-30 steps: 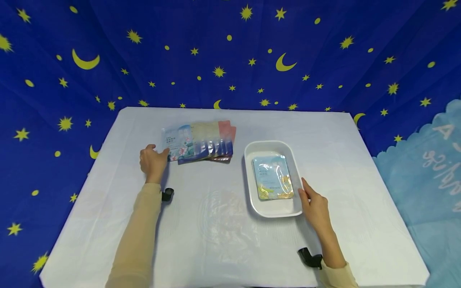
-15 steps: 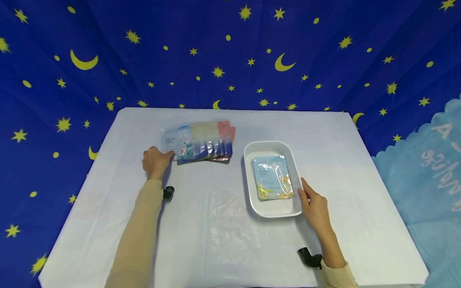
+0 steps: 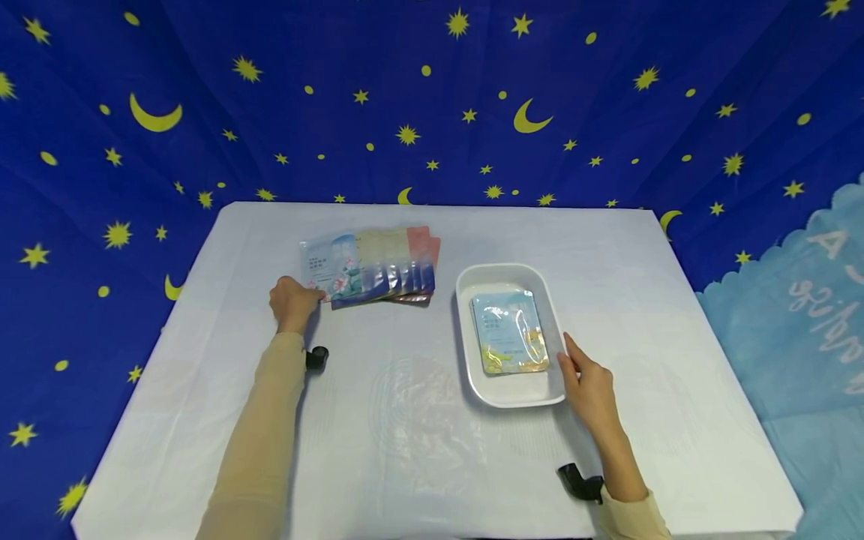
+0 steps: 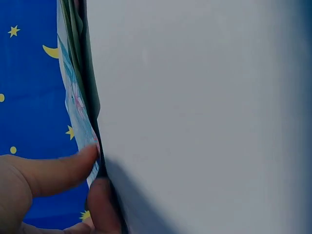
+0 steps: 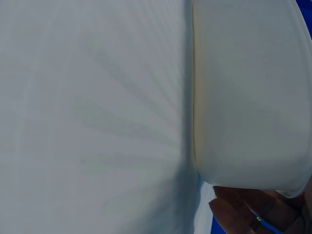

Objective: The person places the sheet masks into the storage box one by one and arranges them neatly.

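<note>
On the left, a fanned row of flat sheet mask packets (image 3: 394, 261) overlaps along the table, with blue, beige and pink ones among them. The leftmost is a light blue packet (image 3: 324, 264) printed with pink lotus flowers. My left hand (image 3: 295, 302) pinches its near left corner, thumb (image 4: 68, 170) on top and a finger at the edge below. To the right stands a white tray (image 3: 516, 391), where light blue packets (image 3: 511, 330) with yellow print lie stacked. My right hand (image 3: 592, 390) holds the tray's right side near the front corner, its fingertips (image 5: 229, 214) against the outer wall.
A white cloth (image 3: 405, 427) covers the table. Behind it hangs a blue curtain (image 3: 337, 90) with yellow stars and moons, and a light blue cloth (image 3: 803, 315) hangs at the right. Black camera mounts (image 3: 580, 482) stick out from the wrists.
My left hand has moved slightly to the right onto the lotus packet's corner, and its thumb now lies over the edge. The right hand and the tray have stayed in place.
</note>
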Available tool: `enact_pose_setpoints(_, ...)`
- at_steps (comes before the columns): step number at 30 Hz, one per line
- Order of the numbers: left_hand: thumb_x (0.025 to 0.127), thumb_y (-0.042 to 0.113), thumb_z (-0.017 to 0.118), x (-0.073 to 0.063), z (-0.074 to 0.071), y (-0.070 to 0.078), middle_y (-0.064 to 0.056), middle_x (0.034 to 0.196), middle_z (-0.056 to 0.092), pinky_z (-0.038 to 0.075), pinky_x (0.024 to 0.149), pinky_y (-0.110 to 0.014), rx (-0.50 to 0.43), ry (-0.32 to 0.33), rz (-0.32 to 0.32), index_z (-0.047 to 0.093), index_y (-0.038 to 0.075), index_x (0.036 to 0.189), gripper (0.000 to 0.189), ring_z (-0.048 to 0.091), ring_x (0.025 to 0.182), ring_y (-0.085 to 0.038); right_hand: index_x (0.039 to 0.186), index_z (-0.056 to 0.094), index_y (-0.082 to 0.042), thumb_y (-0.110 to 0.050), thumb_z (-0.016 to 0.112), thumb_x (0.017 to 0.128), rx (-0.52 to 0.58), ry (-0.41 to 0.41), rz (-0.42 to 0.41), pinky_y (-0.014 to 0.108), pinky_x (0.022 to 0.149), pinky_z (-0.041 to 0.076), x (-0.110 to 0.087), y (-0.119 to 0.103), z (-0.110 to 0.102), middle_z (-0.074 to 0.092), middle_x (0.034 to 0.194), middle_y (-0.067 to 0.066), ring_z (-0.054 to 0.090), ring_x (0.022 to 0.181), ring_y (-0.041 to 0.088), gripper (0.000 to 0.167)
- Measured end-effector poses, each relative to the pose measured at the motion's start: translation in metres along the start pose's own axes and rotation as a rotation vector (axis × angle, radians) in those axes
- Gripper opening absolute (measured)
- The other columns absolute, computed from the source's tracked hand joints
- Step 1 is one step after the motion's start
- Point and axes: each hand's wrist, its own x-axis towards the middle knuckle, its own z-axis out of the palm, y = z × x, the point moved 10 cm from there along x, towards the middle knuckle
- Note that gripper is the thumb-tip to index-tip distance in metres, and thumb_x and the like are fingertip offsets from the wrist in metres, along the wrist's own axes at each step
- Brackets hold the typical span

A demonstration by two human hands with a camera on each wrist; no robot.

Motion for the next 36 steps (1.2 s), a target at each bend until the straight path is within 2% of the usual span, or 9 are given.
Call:
enact_pose_setpoints(6, 0.079, 0.002, 0.052, 0.001, -0.004, -0.005, -0.035, 0.112, 0.061, 0.049, 0.094, -0.055, -0.065, 0.032, -0.018, 0.059, -0.017, 0.108, 0.035, 0.058, 0.106, -0.048, 0.133, 0.054, 0.007, -0.008, 0.057, 0.097, -0.006, 0.006, -0.006, 0.033, 0.051, 0.051, 0.000, -0.002, -0.001, 0.067, 0.105, 0.033, 0.068, 0.071, 0.035, 0.039)
enact_pose_setpoints(11, 0.074, -0.003, 0.051, 0.000, -0.005, -0.009, -0.030, 0.096, 0.067, 0.054, 0.088, -0.045, -0.135, 0.048, -0.050, 0.063, -0.015, 0.104, 0.035, 0.065, 0.093, -0.042, 0.133, 0.055, 0.007, -0.008, 0.057, 0.097, -0.007, 0.009, -0.004, 0.032, 0.050, 0.050, 0.000, -0.001, -0.001, 0.068, 0.104, 0.032, 0.068, 0.070, 0.035, 0.039)
enact_pose_setpoints(15, 0.075, -0.005, 0.050, -0.001, -0.005, -0.011, -0.021, 0.077, 0.071, 0.056, 0.087, -0.038, -0.199, 0.034, -0.059, 0.066, -0.013, 0.102, 0.033, 0.069, 0.061, -0.019, 0.133, 0.055, 0.007, -0.008, 0.057, 0.097, -0.005, 0.011, -0.007, 0.032, 0.050, 0.050, 0.000, 0.000, -0.001, 0.068, 0.104, 0.033, 0.068, 0.070, 0.035, 0.039)
enact_pose_setpoints(17, 0.078, -0.005, 0.050, -0.002, -0.003, -0.011, -0.023, 0.083, 0.071, 0.056, 0.090, -0.038, -0.254, 0.011, -0.069, 0.064, -0.013, 0.106, 0.032, 0.063, 0.046, -0.006, 0.133, 0.055, 0.007, -0.008, 0.057, 0.097, -0.003, 0.013, -0.011, 0.033, 0.050, 0.051, 0.000, -0.001, -0.001, 0.068, 0.104, 0.033, 0.068, 0.070, 0.036, 0.039)
enact_pose_setpoints(19, 0.082, -0.004, 0.052, -0.004, -0.001, -0.011, -0.027, 0.100, 0.070, 0.054, 0.093, -0.038, -0.304, -0.006, -0.076, 0.062, -0.011, 0.110, 0.031, 0.053, 0.040, 0.006, 0.133, 0.055, 0.007, -0.007, 0.058, 0.097, -0.001, 0.015, -0.015, 0.035, 0.051, 0.051, 0.000, -0.001, -0.002, 0.067, 0.104, 0.033, 0.069, 0.071, 0.036, 0.039)
enact_pose_setpoints(23, 0.090, 0.001, 0.052, -0.008, -0.002, -0.006, -0.032, 0.126, 0.057, 0.055, 0.093, -0.040, -0.399, -0.022, -0.067, 0.058, -0.009, 0.113, 0.025, 0.052, 0.039, 0.010, 0.133, 0.055, 0.007, -0.007, 0.058, 0.097, 0.000, 0.018, -0.020, 0.037, 0.052, 0.053, 0.000, -0.003, -0.003, 0.067, 0.106, 0.033, 0.069, 0.073, 0.038, 0.038)
enact_pose_setpoints(26, 0.094, 0.001, 0.052, -0.012, -0.003, -0.001, -0.034, 0.129, 0.055, 0.059, 0.082, -0.033, -0.494, -0.025, -0.051, 0.058, -0.008, 0.109, 0.019, 0.057, 0.042, 0.008, 0.133, 0.055, 0.007, -0.007, 0.058, 0.097, -0.001, 0.018, -0.019, 0.037, 0.052, 0.052, -0.001, -0.003, -0.003, 0.067, 0.105, 0.033, 0.069, 0.072, 0.038, 0.039)
enact_pose_setpoints(31, 0.094, -0.003, 0.056, -0.023, -0.006, 0.011, -0.021, 0.098, 0.057, 0.057, 0.062, -0.017, -0.639, -0.008, -0.010, 0.057, -0.004, 0.100, 0.006, 0.060, 0.046, 0.004, 0.133, 0.055, 0.007, -0.007, 0.058, 0.097, 0.000, 0.017, -0.021, 0.036, 0.051, 0.052, -0.001, -0.002, -0.002, 0.067, 0.105, 0.033, 0.069, 0.072, 0.037, 0.039)
enact_pose_setpoints(36, 0.092, -0.008, 0.057, -0.036, -0.012, 0.028, -0.013, 0.080, 0.052, 0.058, 0.063, -0.018, -0.725, -0.006, 0.065, 0.056, -0.005, 0.094, 0.004, 0.064, 0.050, 0.000, 0.133, 0.055, 0.007, -0.007, 0.057, 0.097, -0.001, 0.011, -0.021, 0.035, 0.051, 0.051, 0.000, -0.002, -0.001, 0.067, 0.105, 0.033, 0.069, 0.072, 0.036, 0.039)
